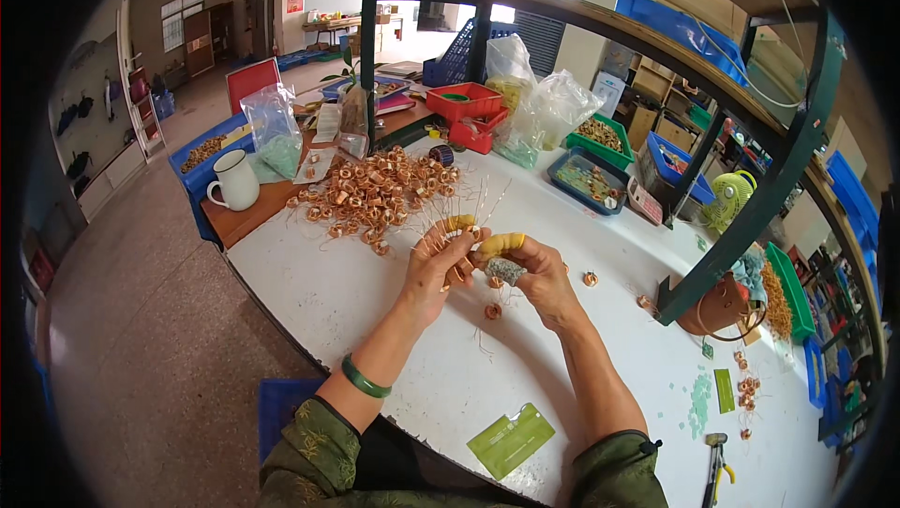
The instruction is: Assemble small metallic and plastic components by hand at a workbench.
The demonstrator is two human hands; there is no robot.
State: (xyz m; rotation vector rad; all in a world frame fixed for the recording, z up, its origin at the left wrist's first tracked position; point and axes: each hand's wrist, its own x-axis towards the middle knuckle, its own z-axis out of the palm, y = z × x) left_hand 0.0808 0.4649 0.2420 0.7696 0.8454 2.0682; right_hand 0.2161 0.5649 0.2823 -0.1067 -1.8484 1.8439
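My left hand (429,269) is closed around several small copper wire coils (459,274), their long thin leads fanning upward. Yellow coverings wrap fingers on both hands. My right hand (546,291) meets it at the coils, its fingers bent together; what they pinch is too small to make out. A grey speckled patch (506,271) shows beside the right fingers. Just below the hands, a loose coil (492,311) lies on the white table (422,395). Beyond my left hand spreads a big heap of copper coils (375,191).
A white mug (234,182) stands at the left edge. Red bins (464,102), plastic bags and a dark tray (589,180) line the back. At right are a green shelf post (750,180), a brown bag (717,305) and a hammer (715,461). A green card (511,440) lies in front.
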